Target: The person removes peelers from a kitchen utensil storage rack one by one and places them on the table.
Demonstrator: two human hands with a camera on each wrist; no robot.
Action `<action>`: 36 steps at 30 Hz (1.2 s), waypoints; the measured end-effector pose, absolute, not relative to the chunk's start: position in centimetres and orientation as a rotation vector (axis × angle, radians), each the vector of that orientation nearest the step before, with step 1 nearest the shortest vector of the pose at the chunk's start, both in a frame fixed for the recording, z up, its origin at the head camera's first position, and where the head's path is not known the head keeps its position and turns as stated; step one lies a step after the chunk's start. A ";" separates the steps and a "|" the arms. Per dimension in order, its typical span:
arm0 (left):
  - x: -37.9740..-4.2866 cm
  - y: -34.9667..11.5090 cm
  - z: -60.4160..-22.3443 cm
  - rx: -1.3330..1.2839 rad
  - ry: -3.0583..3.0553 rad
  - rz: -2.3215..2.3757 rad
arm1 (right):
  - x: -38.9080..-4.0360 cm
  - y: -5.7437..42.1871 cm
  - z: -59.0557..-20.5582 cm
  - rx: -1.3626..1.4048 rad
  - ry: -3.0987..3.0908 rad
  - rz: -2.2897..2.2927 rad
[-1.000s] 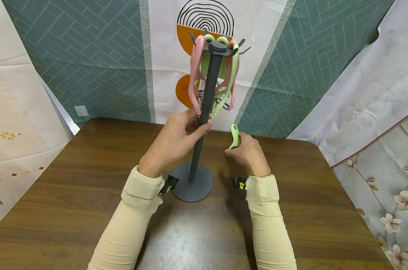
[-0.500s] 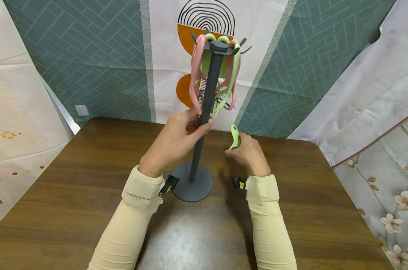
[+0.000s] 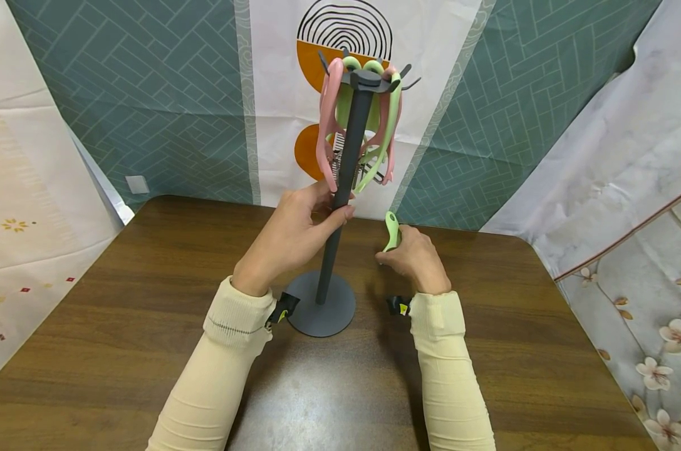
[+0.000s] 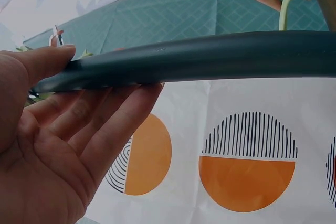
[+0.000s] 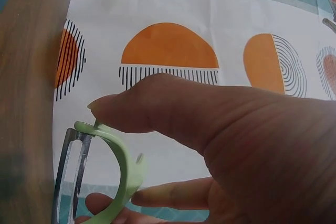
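My left hand (image 3: 289,235) pinches the dark grey pole of a utensil stand (image 3: 330,254) below its hooks. Its thumb lies on one side of the pole (image 4: 220,56) and the fingers on the other in the left wrist view. To the right, my right hand (image 3: 420,255) holds a light green peeler (image 3: 393,232) above the table, apart from the stand. In the right wrist view, thumb and fingers grip the peeler's curved head (image 5: 125,163), with the metal blade (image 5: 63,177) facing left. Pink utensils (image 3: 327,125) and green utensils (image 3: 393,119) hang from the stand's hooks.
The round base (image 3: 321,319) of the stand rests on a brown wooden table (image 3: 148,326). Behind the table's far edge hangs a patterned cloth (image 3: 176,113). More light cloths hang at the left and right sides.
The peeler in my right hand has dipped very slightly. My left hand keeps its place on the pole, and the stand has not moved.
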State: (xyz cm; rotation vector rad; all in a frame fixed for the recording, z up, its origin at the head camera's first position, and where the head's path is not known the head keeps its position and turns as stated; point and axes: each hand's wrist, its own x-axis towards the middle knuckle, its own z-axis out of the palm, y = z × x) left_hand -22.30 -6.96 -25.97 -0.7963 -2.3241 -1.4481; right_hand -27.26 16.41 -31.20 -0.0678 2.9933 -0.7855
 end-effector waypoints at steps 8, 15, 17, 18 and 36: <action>-22.4 -6.9 -26.0 -0.792 -2.319 -1.429 | -27.3 16.5 -31.4 -0.087 2.996 -0.790; -22.4 -7.0 -26.0 -0.790 -2.321 -1.435 | -27.5 16.5 -31.6 -0.066 2.968 -0.768; -22.4 -7.0 -26.0 -0.793 -2.319 -1.437 | -27.6 16.5 -31.6 -0.056 2.956 -0.762; -22.4 -7.0 -26.0 -0.795 -2.318 -1.439 | -27.6 16.5 -31.7 -0.054 2.951 -0.758; -22.4 -7.0 -25.9 -0.793 -2.323 -1.434 | -28.5 16.7 -33.1 -0.022 2.919 -0.674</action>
